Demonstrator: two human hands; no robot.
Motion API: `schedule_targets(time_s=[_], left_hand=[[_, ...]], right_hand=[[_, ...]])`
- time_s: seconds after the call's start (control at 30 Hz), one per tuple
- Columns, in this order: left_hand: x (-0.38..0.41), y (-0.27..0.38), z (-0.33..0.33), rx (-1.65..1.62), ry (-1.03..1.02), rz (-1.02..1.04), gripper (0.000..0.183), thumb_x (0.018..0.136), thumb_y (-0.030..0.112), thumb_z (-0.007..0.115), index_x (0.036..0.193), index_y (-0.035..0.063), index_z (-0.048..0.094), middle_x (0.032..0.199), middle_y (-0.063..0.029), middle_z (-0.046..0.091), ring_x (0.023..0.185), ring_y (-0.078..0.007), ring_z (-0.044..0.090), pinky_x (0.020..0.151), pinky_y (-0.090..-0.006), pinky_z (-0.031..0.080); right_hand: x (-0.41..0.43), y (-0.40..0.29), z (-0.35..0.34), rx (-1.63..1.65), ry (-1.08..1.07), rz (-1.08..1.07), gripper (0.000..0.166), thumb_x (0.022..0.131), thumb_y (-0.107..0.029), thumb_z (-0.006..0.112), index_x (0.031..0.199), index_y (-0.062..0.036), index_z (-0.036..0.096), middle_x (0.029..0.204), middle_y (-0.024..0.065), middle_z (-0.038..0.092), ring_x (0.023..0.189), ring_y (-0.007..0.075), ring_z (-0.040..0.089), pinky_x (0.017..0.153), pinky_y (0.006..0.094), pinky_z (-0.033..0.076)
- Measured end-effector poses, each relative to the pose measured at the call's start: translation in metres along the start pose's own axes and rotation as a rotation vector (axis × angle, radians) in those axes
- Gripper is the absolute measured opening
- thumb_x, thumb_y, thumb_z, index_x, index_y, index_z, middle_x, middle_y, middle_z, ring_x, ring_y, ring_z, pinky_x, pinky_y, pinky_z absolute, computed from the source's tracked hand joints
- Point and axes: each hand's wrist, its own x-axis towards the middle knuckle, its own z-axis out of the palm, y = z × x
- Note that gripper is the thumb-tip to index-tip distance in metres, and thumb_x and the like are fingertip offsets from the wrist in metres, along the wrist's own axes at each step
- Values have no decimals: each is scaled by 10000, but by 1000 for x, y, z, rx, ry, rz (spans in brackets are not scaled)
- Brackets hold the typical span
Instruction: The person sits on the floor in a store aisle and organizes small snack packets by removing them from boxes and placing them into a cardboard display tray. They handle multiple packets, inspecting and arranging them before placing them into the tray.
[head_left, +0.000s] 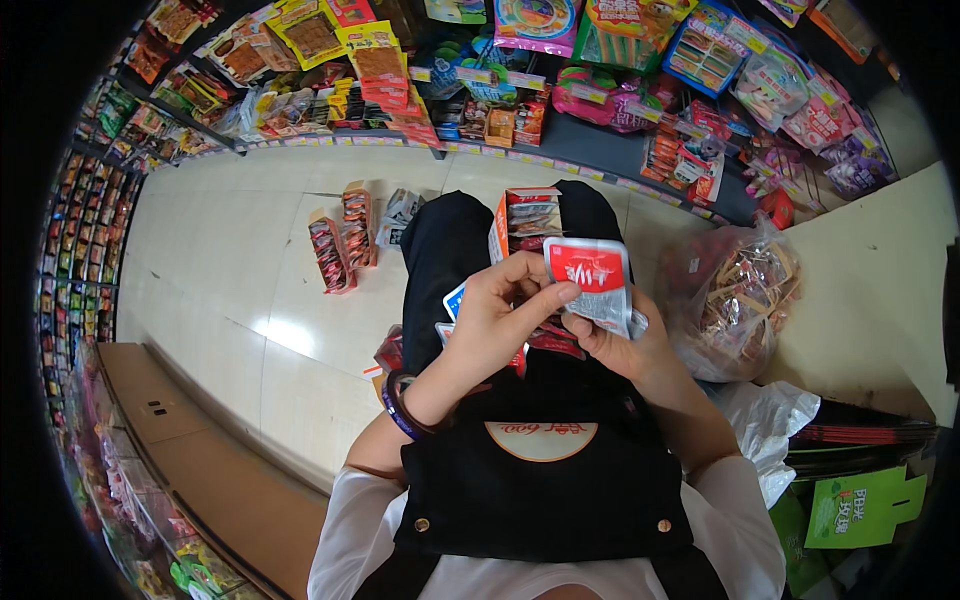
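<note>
Both hands meet above my lap around a red and silver snack pouch (589, 281). My left hand (499, 304) pinches its left edge, the thumb lying on its front. My right hand (619, 337) grips the lower right part, where another silver edge shows behind the pouch. Just beyond the hands, an open orange and white carton (532, 214) holding upright packets rests between my knees. More red packets (553, 339) lie on my lap beneath the hands, partly hidden by them. A blue and white packet (454, 301) sticks out left of my left hand.
Two open boxes of packets (330, 255) and some silver packets (400, 217) stand on the floor to the left. A clear bag of crumpled wrappings (735, 300) sits at the right. Snack shelves (555, 150) curve across the front; a brown cardboard panel (202, 442) runs along the lower left.
</note>
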Motion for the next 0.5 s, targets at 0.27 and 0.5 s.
schedule_targets(time_s=[0.27,0.5], left_hand=[[-1,15,-11,2,55,-31,139,929,91,723,989,-24,674,805,14,655,730,-16,545,647,-197,444],[-3,13,-11,62,49,-23,148,921,114,736,945,-21,681,750,24,633,686,-11,496,611,-197,406]], right_hand=[[-9,-21,25,-791,347,-173,383,1077,-340,430,1201,-8,574,884,38,634,474,46,466,393,201,339],[-11,-22,44,-1002,240,-240,268,953,-106,663,1187,20,625,909,11,667,545,-17,457,445,169,319]])
